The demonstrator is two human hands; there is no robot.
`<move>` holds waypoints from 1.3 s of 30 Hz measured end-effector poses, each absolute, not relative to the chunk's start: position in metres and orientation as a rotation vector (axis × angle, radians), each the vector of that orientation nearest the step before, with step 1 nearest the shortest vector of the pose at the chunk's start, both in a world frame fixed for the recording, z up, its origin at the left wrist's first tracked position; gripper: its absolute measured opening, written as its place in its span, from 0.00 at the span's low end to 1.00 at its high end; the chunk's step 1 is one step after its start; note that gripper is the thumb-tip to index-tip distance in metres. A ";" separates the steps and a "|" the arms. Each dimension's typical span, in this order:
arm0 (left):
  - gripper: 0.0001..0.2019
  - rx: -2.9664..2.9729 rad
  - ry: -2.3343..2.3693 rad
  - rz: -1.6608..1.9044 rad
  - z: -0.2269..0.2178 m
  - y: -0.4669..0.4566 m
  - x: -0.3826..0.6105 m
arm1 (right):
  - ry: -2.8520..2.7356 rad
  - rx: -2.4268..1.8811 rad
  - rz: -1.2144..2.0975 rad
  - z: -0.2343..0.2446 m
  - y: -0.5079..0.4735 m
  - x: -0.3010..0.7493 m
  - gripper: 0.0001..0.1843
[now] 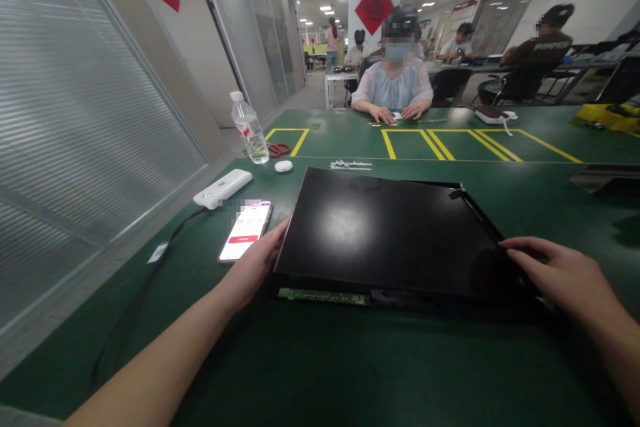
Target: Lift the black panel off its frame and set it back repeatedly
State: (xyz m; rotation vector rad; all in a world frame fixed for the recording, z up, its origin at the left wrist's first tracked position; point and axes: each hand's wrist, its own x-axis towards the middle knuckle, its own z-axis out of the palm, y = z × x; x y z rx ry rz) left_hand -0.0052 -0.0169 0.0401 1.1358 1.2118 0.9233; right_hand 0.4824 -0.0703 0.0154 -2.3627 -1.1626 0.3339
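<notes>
A black glossy LCD screen panel (pixel 370 233) lies in front of me over a dark frame or cover (pixel 475 207), which shows along its back and right edges. A strip of green circuit board (pixel 323 296) runs along the panel's near edge. My left hand (pixel 263 257) grips the panel's left edge, with its fingertips hidden behind or under it. At the right edge, my right hand (pixel 555 270) is closed in a pinch, thumb and fingers on the rim. Whether it holds the panel alone or also the frame, I cannot tell.
Left of the panel lie a lit phone (pixel 246 232), a white power bank (pixel 223 189) with a black cable, and a white earbud case (pixel 283 166). Behind stand a water bottle (pixel 250 130) and red scissors (pixel 279 149). A person (pixel 393 83) sits opposite, hands on the table.
</notes>
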 end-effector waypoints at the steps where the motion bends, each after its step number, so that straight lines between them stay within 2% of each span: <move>1: 0.28 1.175 1.179 0.927 0.039 -0.017 -0.006 | -1.167 -2.364 0.339 0.016 -0.070 0.482 0.28; 6: 0.44 1.292 1.077 0.898 0.031 -0.019 -0.016 | -1.148 -2.383 0.361 0.017 -0.070 0.480 0.30; 8: 0.46 1.296 1.065 0.878 0.030 -0.019 -0.018 | -1.150 -2.398 0.366 0.017 -0.069 0.480 0.31; 25: 0.43 1.281 0.906 0.886 0.031 -0.021 -0.016 | -1.245 -2.355 0.270 0.004 -0.067 0.492 0.22; 39: 0.33 1.347 0.919 0.980 0.028 -0.019 -0.019 | -1.205 -2.361 0.305 0.007 -0.067 0.489 0.24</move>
